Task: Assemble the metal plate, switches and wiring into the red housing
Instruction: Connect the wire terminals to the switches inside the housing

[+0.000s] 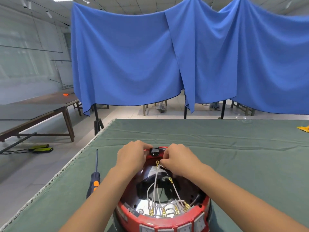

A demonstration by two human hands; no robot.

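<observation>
The round red housing (127, 213) lies upturned on the green table cloth, close to me. Inside it sits a shiny metal plate (143, 205) with grey wiring (156, 183) that ends in gold terminals. A row of grey switches (184, 227) lines its near wall. On the far rim sits a black socket (154, 151) with pins. My left hand (132, 156) grips the far rim beside that socket. My right hand (179, 160) pinches a wire with a gold ring terminal (157, 162) just below the socket.
A screwdriver (95, 178) with a black and orange handle lies on the cloth left of the housing. The table's left edge (66, 166) runs close by. A yellow object (303, 128) and a clear item (243, 119) sit at the far right. Blue curtains hang behind.
</observation>
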